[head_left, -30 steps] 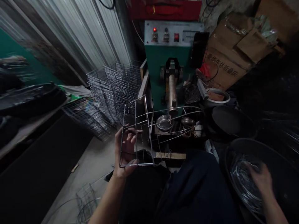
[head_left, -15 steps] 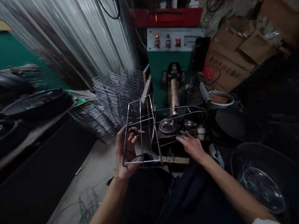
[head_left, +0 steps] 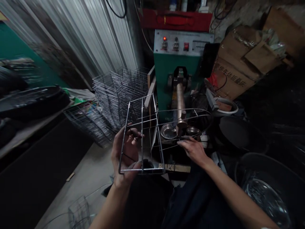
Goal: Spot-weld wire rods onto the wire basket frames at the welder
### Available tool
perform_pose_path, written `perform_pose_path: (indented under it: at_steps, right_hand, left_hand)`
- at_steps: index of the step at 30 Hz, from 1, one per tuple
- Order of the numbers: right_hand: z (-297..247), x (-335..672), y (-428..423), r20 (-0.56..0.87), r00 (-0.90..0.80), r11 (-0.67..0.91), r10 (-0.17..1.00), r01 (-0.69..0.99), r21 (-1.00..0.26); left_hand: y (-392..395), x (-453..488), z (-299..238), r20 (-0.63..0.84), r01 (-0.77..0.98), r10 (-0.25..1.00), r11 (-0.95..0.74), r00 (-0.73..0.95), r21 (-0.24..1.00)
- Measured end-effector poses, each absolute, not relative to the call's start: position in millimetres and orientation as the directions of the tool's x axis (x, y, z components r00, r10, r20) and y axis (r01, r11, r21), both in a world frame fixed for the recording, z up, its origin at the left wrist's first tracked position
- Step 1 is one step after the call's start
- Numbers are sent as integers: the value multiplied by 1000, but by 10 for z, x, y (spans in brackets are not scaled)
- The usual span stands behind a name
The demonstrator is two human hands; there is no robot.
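Head view: wire frame [head_left: 143, 170] sits front and centre, just left of mid-view, held up in front of the torso, with its boxy body toward the left hand and its curved wires [head_left: 166, 112] running right across the view, so the long axis lies roughly left to right. Left hand [head_left: 126, 152] is the nearer one to the boxy body: fingers curled up inside the frame around its left side, thumb down by the bottom rail, so it appears to carry the weight. Right hand [head_left: 193, 151] is at the far end of the span, fingers together and extended left, tips on or just under the lower curved wire; whether it is pinching that wire or only steadying it, I can't tell. Electrode [head_left: 180, 101] of the green spot welder [head_left: 164, 82] comes down just above the curved wires, between the two hands and much closer to the right one. Steel bowls [head_left: 168, 131] sit below and behind the wires near the electrode tip. Stack of finished-looking frames [head_left: 119, 95] stands beyond the left hand. Black tub [head_left: 259, 159] holding bright wire is low right, past the right forearm.
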State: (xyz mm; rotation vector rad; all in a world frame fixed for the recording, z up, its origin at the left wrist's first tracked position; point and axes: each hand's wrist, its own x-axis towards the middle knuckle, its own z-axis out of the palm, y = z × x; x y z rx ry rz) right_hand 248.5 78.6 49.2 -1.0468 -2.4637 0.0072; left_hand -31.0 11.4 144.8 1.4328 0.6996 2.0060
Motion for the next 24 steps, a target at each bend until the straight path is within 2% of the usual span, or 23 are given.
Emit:
perform_pose_path:
  at_steps: [9, 19, 24]
  right_hand:
    - [583, 2475, 840, 429, -607, 715, 669, 683, -151]
    - [730, 2387, 865, 283, -567, 622, 774, 765, -168]
    - [750, 2429, 800, 300, -522, 558, 798, 828, -44]
  left_hand:
    - [199, -364, 1536, 663, -169, 690, -719, -290, 675]
    - [317, -432, 1528, 655, -205, 705, -707, -271, 676]
    - [306, -497, 1529, 625, -232, 744, -668, -238, 707]
